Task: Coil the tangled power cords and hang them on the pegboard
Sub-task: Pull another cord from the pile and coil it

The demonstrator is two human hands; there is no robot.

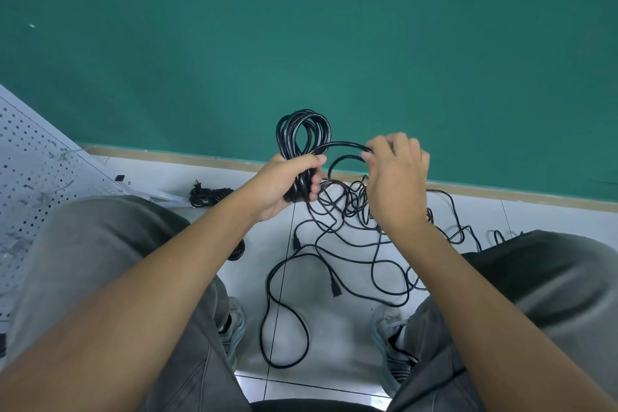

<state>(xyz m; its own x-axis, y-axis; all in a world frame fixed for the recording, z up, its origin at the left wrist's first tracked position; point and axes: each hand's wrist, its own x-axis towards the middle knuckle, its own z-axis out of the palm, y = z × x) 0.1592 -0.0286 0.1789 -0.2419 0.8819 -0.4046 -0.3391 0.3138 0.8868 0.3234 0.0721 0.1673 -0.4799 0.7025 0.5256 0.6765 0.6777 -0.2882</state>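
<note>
We have a coil (302,134) of black power cord about half made, its loops standing up out of our left hand (290,185), whose fingers (314,189) are curled tight round the gathered bottom of the loops. Our right hand (396,177) is just beside it, pinching the free run of the same cord (341,145) between thumb and fingertips and arching it over toward the left hand as the next loop.

Below our hands the rest of the cords lie in a loose tangle (351,237) on the white tiled floor (334,328), between our shoes, with a plug end (335,288) showing among the strands. A second, already bundled cord (209,196) sits on the floor to the left, near the foot of the white pegboard (36,157), which leans at the left edge against the green wall (301,27).

We judge that we are mid-coiling, with hanging not yet begun. The next move calls for laying this loop into the left grip, then sliding the right hand down the cord to draw more slack. Since the trailing length runs through the tangle, we may have to shake or lift strands free so nothing snags or knots.
</note>
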